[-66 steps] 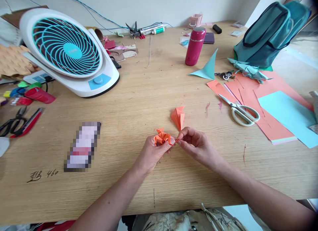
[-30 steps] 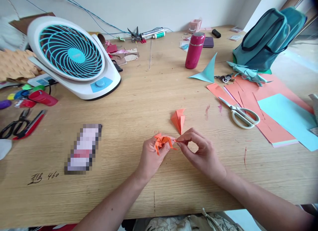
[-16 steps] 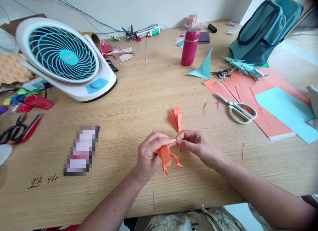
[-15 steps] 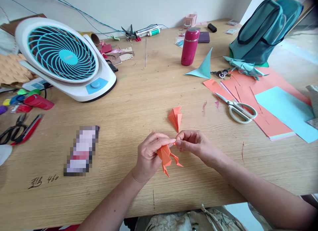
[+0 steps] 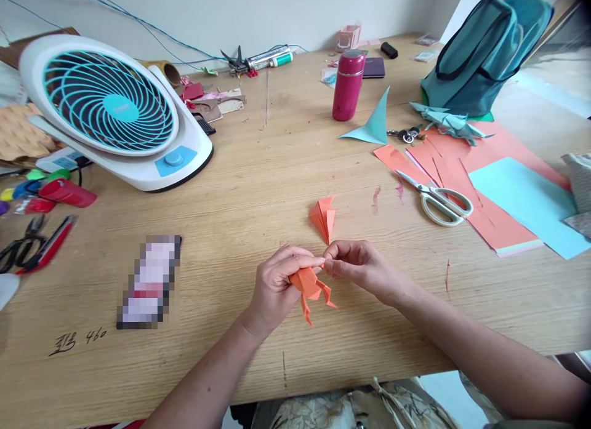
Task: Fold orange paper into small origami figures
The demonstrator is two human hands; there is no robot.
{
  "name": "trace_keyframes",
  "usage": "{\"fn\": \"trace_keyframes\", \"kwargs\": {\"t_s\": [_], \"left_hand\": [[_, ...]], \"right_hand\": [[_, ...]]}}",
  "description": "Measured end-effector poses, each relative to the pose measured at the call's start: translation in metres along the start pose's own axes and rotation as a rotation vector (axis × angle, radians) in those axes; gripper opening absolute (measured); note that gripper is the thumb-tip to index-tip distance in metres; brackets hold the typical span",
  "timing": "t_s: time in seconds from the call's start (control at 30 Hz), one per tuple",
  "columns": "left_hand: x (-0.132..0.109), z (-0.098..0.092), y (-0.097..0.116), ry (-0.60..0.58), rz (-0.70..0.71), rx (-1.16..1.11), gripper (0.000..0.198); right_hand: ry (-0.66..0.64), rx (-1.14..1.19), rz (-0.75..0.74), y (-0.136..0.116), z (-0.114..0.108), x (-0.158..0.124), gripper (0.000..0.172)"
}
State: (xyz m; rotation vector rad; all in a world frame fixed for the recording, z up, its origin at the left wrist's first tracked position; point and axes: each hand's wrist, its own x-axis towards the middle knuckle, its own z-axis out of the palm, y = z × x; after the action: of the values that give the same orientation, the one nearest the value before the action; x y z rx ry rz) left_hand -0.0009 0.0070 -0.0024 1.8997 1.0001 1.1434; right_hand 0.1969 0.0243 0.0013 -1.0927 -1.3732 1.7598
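An orange origami figure (image 5: 306, 285) with thin folded legs is gripped in my left hand (image 5: 276, 287), fingers over its top and the legs hanging below. The fingertips of my right hand (image 5: 362, 269) pinch a small tip at its right end, close against my left fingertips. My fingers partly cover that tip. Just beyond my hands, a second folded orange paper piece (image 5: 324, 217) lies on the table with its narrow end toward me.
White-handled scissors (image 5: 444, 205) rest on orange paper sheets (image 5: 503, 226) at right. Behind are a teal folded triangle (image 5: 375, 124), keys (image 5: 409, 135), a magenta flask (image 5: 348, 85) and a teal bag (image 5: 475, 60). A fan (image 5: 120, 115) and a pixelated phone-like item (image 5: 150, 281) are at left.
The whole view has shifted slightly, so everything sits a little further left. Both hands keep the same hold on the orange origami figure.
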Motion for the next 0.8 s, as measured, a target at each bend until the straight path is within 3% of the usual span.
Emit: {"fn": "trace_keyframes", "kwargs": {"t_s": [0.27,0.57,0.67,0.8], "left_hand": [[0.0022,0.0023,0.0057,0.061,-0.078,-0.098,0.012],[0.0016,-0.0025,0.0066,0.043,0.008,0.065,0.014],[0.0018,-0.001,0.0056,0.069,-0.124,-0.019,0.01],[0.0035,0.0044,0.0012,0.122,-0.497,-0.307,0.013]], "right_hand": [[-0.005,0.051,-0.034,0.0027,0.0018,0.0,0.042],[0.023,0.268,0.087,-0.0005,0.0073,-0.0007,0.039],[0.022,0.318,0.108,0.0004,0.0075,-0.001,0.038],[0.02,0.205,-0.036,0.0004,0.0053,-0.0011,0.034]]}}
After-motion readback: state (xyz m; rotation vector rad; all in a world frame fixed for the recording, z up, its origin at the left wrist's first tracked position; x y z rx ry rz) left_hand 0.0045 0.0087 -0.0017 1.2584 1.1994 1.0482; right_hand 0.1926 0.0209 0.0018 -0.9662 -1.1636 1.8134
